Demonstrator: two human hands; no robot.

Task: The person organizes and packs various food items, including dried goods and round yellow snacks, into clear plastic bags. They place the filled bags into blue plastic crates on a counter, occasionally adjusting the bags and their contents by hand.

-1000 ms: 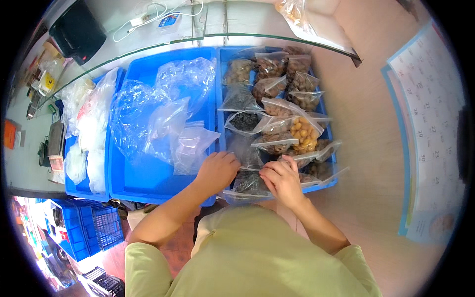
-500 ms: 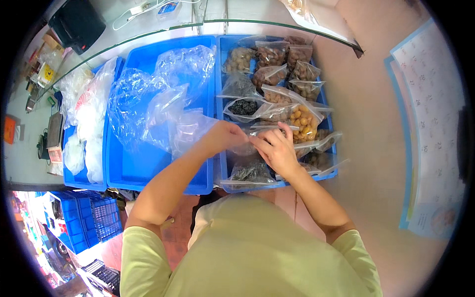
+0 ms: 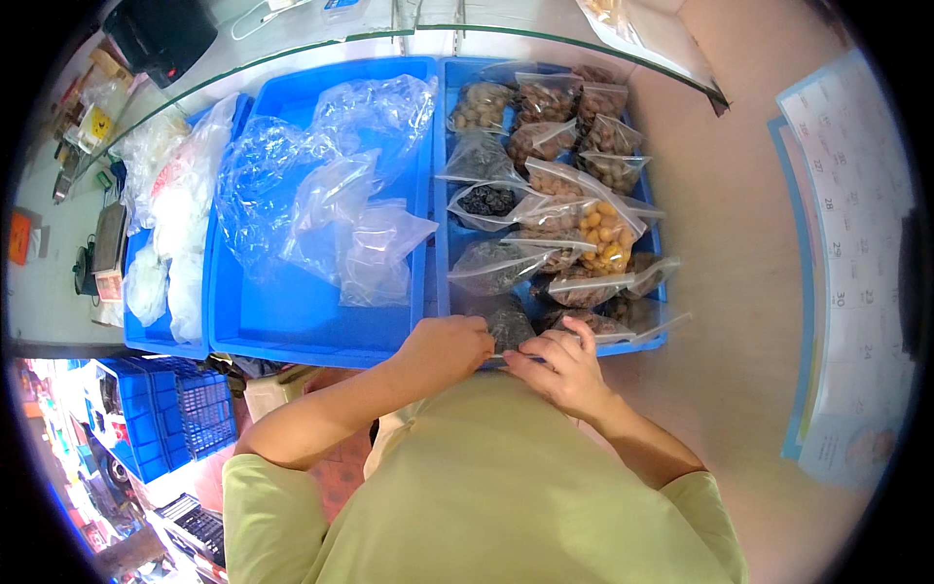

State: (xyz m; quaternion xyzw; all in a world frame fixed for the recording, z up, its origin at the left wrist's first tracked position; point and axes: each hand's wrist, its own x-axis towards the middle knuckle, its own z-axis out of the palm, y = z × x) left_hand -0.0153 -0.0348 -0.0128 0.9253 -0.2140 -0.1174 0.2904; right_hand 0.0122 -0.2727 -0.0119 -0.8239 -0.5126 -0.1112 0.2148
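Note:
My left hand (image 3: 455, 343) is closed on the top edge of a clear zip bag with dark contents (image 3: 507, 321) at the near left of the right blue tray (image 3: 443, 234). My right hand (image 3: 564, 364) pinches the same bag's edge, with some fingers raised. Just beyond lies another zip bag of greyish dark contents (image 3: 491, 271). Around them are several bags of brown dried pieces (image 3: 545, 102), one of black pieces (image 3: 486, 200) and one of yellow-orange pieces (image 3: 605, 243).
A middle blue tray (image 3: 311, 336) holds clear empty-looking bags (image 3: 375, 253); a left tray (image 3: 156, 343) holds white bags (image 3: 175, 204). A glass edge runs behind them, with a black appliance (image 3: 161, 44). Blue crates (image 3: 156, 419) stand lower left; a paper calendar (image 3: 837, 273) is at right.
Both hands moved up to the bag of greyish contents half a second ago, then back down toward me onto the nearest bag. The greyish bag now lies released, flatter across the tray.

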